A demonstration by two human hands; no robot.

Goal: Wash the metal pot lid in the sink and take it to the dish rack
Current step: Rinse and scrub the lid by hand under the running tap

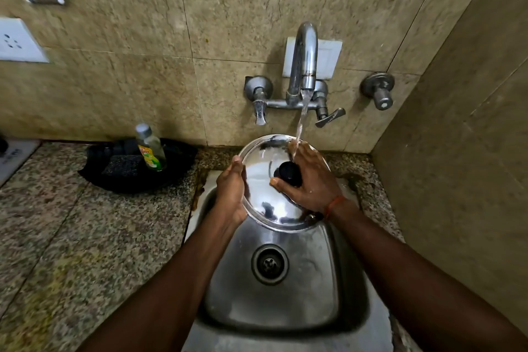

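A round shiny metal pot lid [264,203] with a black knob [289,173] is held tilted above the steel sink [285,288], under the tap. My left hand [231,193] grips the lid's left rim. My right hand [310,177] lies flat on the lid's right side, thumb against the knob, fingers under the stream. Water runs from the faucet [304,63] onto my right fingers and the lid's upper edge. The dish rack is not in view.
On the granite counter [85,237] to the left, a black tray [134,168] holds a dish soap bottle [150,148] and a dark scrubber [121,170]. Tiled walls close in behind and on the right. The sink drain [269,264] is bare.
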